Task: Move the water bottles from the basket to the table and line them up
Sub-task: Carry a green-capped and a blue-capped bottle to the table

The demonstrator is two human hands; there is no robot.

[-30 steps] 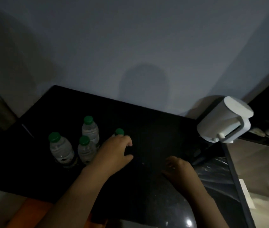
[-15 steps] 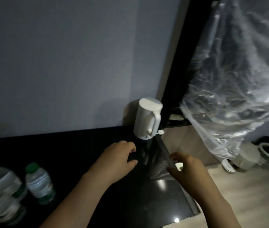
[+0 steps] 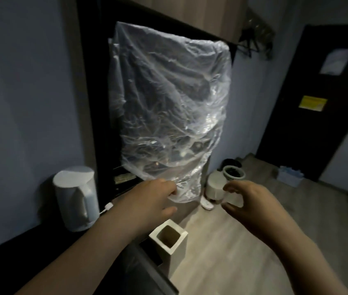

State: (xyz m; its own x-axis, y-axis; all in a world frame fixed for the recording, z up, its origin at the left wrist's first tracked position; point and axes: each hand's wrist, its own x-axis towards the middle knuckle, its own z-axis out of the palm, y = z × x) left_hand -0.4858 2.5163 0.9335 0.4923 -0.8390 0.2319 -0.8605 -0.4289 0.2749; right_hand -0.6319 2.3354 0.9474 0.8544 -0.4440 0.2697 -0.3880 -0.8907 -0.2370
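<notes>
A dark table [image 3: 41, 241] is seen against a blue wall, a kettle [image 3: 76, 198] on it. Both hands, left [image 3: 154, 199] and right [image 3: 251, 205], are held empty, fingers apart, before a plastic-covered bundle [image 3: 168, 107].

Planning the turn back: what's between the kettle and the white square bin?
In the head view, the left forearm crosses between the kettle and the bin. Under it is dark tabletop; nothing else shows there.

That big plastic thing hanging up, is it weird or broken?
The clear plastic cover is crinkled and hangs loosely over dark items, its bottom edge bunched up. It doesn't look torn. Nothing looks spilled or broken.
</notes>
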